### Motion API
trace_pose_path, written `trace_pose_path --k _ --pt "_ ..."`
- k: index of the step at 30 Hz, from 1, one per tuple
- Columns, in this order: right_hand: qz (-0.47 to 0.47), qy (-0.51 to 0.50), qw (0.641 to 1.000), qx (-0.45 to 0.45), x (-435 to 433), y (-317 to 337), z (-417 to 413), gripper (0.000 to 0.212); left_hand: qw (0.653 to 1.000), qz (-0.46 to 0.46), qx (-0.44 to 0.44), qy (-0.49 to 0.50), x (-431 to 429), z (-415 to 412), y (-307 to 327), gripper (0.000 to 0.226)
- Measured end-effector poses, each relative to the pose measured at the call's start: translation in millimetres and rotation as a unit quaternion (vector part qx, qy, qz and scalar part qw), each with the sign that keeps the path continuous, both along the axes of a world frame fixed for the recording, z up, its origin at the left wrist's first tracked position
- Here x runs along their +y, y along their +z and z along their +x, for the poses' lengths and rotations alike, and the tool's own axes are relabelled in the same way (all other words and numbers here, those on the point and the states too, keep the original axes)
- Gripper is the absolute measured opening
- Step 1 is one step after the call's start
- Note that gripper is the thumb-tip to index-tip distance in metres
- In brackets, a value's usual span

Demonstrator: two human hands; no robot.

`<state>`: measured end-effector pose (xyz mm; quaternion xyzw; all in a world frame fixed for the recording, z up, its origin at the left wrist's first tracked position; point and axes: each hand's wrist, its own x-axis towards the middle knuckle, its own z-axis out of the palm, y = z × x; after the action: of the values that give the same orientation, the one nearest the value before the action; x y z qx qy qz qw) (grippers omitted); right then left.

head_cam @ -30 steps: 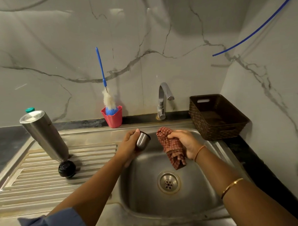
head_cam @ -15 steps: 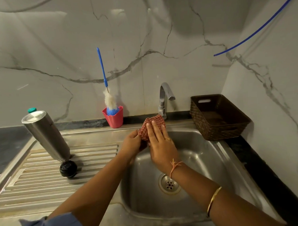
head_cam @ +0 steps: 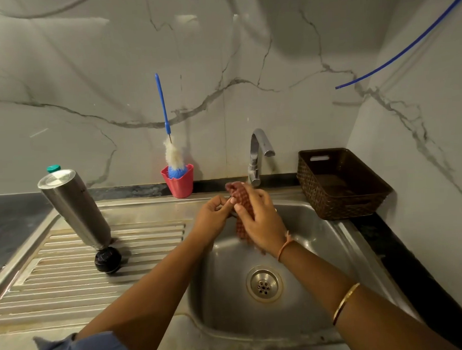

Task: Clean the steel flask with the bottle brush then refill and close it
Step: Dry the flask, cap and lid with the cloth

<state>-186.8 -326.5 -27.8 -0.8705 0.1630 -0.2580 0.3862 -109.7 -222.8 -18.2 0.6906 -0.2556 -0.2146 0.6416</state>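
Head view: the steel flask (head_cam: 75, 208) stands inverted and tilted on the draining surface (head_cam: 123, 285) at left. It is likely slick and rigid, best gripped mid-body. At centre, the right hand (head_cam: 263, 221) fingers clasp a checked cloth (head_cam: 241, 198). The left hand (head_cam: 213, 218) fingers curl, their contents hidden.

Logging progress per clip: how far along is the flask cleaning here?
Done, apparently: the bottle brush sits in its red cup and the steel flask stands upended on the drainboard. In hand: the left hand and right hand work a checked cloth over the sink; what it wipes is hidden. Left: refilling and closing, since the black stopper lies off beside the flask.
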Motion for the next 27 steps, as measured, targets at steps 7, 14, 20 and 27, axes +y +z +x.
trace_pose_path --k 7,14,20,27 --pt "0.629 0.080 0.772 -0.038 -15 15 -1 0.045 0.997 -0.056 -0.003 -0.053 2 -7 4 0.010" --pt "0.567 -0.014 0.821 -0.068 -6 9 6 0.045 0.900 0.138 -0.411 0.054 -1 2 -17 0.015" --pt "0.176 0.001 0.982 -0.075 16 3 -1 0.046 0.980 0.089 -0.175 0.040 -1 -1 -14 0.006" --pt "0.427 0.051 0.901 0.052 -20 21 -4 0.040 0.987 -0.063 0.104 -0.101 10 -6 -10 0.008"
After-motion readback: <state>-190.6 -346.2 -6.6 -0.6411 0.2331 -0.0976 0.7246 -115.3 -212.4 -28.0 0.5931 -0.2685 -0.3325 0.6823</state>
